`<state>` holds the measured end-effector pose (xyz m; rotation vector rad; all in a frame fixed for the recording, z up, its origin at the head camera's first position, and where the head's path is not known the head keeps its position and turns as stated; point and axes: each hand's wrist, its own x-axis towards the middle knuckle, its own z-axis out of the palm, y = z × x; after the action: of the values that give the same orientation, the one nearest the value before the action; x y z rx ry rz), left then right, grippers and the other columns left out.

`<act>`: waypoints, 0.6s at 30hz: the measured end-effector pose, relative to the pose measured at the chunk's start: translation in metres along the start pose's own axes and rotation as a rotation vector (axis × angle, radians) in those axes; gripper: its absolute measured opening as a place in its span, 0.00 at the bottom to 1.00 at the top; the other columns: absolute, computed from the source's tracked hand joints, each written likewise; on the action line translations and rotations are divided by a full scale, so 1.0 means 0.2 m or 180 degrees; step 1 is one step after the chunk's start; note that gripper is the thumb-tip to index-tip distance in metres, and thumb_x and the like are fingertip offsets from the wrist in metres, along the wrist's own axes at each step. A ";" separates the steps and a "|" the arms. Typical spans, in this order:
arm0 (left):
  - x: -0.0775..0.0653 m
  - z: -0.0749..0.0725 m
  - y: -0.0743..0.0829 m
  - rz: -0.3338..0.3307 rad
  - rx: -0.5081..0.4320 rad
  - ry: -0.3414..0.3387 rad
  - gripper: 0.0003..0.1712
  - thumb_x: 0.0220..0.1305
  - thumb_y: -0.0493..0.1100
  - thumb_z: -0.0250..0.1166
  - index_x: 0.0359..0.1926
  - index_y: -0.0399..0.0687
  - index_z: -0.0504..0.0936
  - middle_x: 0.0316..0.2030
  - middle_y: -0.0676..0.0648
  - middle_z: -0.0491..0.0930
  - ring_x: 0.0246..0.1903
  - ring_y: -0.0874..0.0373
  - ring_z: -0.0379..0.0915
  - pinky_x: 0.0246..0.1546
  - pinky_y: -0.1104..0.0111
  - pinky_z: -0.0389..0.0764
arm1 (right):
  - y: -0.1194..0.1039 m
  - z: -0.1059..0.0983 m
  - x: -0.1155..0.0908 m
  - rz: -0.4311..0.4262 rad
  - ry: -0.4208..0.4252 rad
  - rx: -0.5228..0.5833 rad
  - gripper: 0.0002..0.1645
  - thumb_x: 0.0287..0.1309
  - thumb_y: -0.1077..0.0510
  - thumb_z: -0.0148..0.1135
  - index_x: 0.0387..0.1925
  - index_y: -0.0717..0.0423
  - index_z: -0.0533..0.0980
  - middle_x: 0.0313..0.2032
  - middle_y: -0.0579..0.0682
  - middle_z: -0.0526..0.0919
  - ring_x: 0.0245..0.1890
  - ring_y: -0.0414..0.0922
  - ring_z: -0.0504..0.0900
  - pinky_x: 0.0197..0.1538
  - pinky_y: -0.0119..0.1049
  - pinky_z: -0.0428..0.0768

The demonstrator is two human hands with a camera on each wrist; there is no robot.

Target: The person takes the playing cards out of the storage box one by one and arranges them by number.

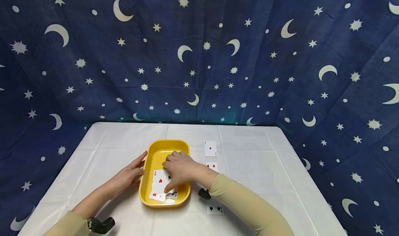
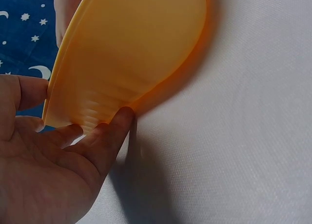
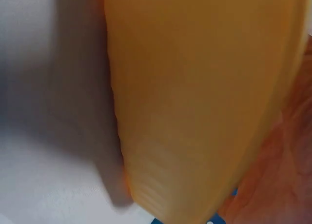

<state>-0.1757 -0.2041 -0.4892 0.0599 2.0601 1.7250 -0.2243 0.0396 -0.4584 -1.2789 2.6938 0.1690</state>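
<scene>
A yellow tray [image 1: 150, 159] stands on the table, with several playing cards inside it. An ace of hearts [image 1: 159, 181] lies uppermost, overlapping other cards at the tray's near end. My left hand [image 1: 127, 177] is at the tray's left side; in the left wrist view its fingers [image 2: 122, 119] touch the outer wall and rim. Reaching over the right rim, my right hand [image 1: 183, 168] is above the cards, thumb and fingers spread apart, the thumb by the ace's lower edge. The palm side is hidden, and the right wrist view mostly shows the tray's outer wall [image 3: 195, 97].
Right of the tray, cards lie in a column on the white table [image 1: 249, 159]: an ace of diamonds [image 1: 210, 148], a five of diamonds [image 1: 212, 166] partly behind my right forearm, and a spade card [image 1: 215, 208]. A dark blue curtain [image 1: 199, 73] hangs behind.
</scene>
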 end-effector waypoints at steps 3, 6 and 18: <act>0.00 0.00 0.00 0.0031 -0.0017 -0.0029 0.44 0.76 0.42 0.53 0.83 0.62 0.42 0.80 0.34 0.44 0.72 0.37 0.59 0.62 0.52 0.75 | -0.02 0.02 0.01 0.0037 -0.0056 -0.0097 0.52 0.38 0.16 0.68 0.59 0.41 0.78 0.50 0.39 0.76 0.51 0.40 0.69 0.56 0.38 0.70; -0.01 0.00 0.00 0.0056 -0.0049 -0.0054 0.44 0.76 0.41 0.53 0.83 0.62 0.41 0.80 0.34 0.43 0.72 0.37 0.58 0.62 0.52 0.76 | -0.03 0.03 0.02 0.0041 -0.0081 -0.0199 0.52 0.37 0.15 0.67 0.57 0.41 0.79 0.49 0.39 0.76 0.50 0.40 0.69 0.55 0.37 0.70; 0.00 -0.01 0.00 0.0007 -0.0012 -0.0025 0.44 0.76 0.42 0.53 0.83 0.63 0.42 0.80 0.34 0.44 0.73 0.37 0.57 0.63 0.51 0.74 | -0.05 0.08 0.04 0.0068 -0.0086 -0.0333 0.50 0.37 0.15 0.67 0.54 0.42 0.78 0.49 0.39 0.75 0.50 0.41 0.69 0.57 0.37 0.69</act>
<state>-0.1757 -0.2053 -0.4890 0.0678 2.0520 1.7272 -0.2204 0.0310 -0.4752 -1.2664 2.7088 0.3316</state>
